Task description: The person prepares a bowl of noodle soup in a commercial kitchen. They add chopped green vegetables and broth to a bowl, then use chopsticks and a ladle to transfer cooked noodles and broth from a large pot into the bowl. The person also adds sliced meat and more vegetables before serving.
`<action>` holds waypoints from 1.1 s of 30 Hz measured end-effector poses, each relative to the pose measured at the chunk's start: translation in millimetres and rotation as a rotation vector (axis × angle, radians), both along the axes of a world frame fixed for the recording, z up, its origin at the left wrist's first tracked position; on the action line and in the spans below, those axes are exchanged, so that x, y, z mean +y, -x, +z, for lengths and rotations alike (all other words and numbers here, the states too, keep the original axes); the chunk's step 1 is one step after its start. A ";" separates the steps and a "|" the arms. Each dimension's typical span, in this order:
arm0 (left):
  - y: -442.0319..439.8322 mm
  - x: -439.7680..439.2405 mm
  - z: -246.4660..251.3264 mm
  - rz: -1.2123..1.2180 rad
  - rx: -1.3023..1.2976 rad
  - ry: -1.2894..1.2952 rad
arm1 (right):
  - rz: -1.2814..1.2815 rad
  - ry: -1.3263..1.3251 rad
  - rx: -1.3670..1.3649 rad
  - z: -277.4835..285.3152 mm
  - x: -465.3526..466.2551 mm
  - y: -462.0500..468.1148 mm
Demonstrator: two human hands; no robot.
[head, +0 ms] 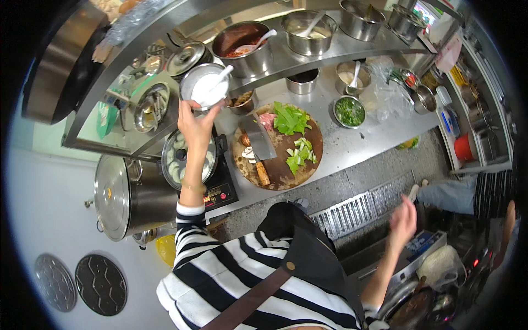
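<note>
My left hand (pixel 198 121) grips the near rim of a steel bowl (pixel 184 84) of white powder with a white spoon (pixel 222 77) in it, at the shelf's left part. My right hand (pixel 404 218) is off to the right above the floor, blurred, holding nothing that I can see. On the counter a round wooden chopping board (pixel 284 177) carries a cleaver (pixel 260 142), leafy greens (pixel 291 119), chopped green stalks (pixel 302 154), pink meat (pixel 267 121) and white slices (pixel 248 153). Below my left wrist, a lidded pan (pixel 171 159) sits on an induction cooker (pixel 220 198).
Steel pots (pixel 309 39) with spoons line the raised shelf (pixel 280 66). A bowl of chopped green herbs (pixel 350 111) stands right of the board. A large lidded stockpot (pixel 111 198) is at the left. Another person's leg (pixel 447 194) shows at the right, beside a floor drain grate (pixel 350 214).
</note>
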State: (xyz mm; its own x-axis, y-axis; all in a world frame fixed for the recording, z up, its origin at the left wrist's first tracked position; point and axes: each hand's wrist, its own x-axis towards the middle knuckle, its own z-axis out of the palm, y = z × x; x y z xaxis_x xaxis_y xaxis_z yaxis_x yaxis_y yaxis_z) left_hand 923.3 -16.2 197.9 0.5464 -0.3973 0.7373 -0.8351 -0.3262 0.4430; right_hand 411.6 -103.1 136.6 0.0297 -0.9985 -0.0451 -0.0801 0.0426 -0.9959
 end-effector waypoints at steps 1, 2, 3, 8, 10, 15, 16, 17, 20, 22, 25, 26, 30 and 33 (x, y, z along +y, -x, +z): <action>16.8 4.0 3.8 -0.047 -0.001 -0.066 | 0.131 0.031 -0.016 17.6 -9.7 -48.9; 34.2 5.7 5.6 -0.136 0.055 -0.078 | 0.282 -0.024 -0.064 35.1 -17.7 -90.4; 51.5 5.1 6.5 -0.216 0.102 -0.094 | 0.432 -0.005 -0.166 49.4 -23.2 -127.0; 131.0 -17.3 -1.9 -0.712 0.145 -0.124 | 0.475 0.095 -0.064 82.1 -20.5 -182.7; 159.2 -25.2 -4.6 -0.880 0.133 -0.131 | 0.309 0.082 0.032 78.5 -10.7 -160.8; 232.0 -57.2 -7.4 -1.221 0.083 -0.114 | -0.043 0.146 0.135 73.8 21.4 -74.6; 246.9 -61.6 -5.8 -1.285 0.064 -0.110 | -0.077 0.167 0.136 75.8 30.8 -55.6; 262.3 -65.8 -3.6 -1.348 0.064 -0.140 | -0.123 0.170 0.149 78.6 40.5 -35.7; 314.9 -72.3 1.9 -1.539 0.082 -0.196 | -0.171 0.141 0.223 84.2 71.3 18.5; 352.9 -74.6 3.9 -1.642 0.020 -0.189 | -0.211 0.077 0.203 86.1 92.7 52.0; 411.1 -74.1 4.3 -1.771 -0.042 -0.175 | -0.317 -0.043 0.045 85.7 121.6 99.7; 430.4 -72.9 3.7 -1.810 -0.043 -0.172 | -0.368 -0.068 -0.031 84.0 128.4 115.3; 508.9 -64.4 -3.9 -1.912 0.004 -0.168 | -0.554 -0.104 -0.194 80.9 157.2 189.3; 564.3 -55.6 -12.1 -1.984 0.025 -0.156 | -0.679 -0.070 -0.259 78.0 179.9 238.4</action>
State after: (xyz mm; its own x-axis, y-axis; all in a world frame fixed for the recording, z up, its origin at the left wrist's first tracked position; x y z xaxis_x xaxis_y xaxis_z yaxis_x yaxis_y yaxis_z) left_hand 359.0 -71.8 185.8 -0.6526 -0.4005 0.6433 -0.0082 0.8526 0.5225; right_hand 173.1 76.8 214.7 -0.5771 -0.7955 -0.1849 0.2240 0.0635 -0.9725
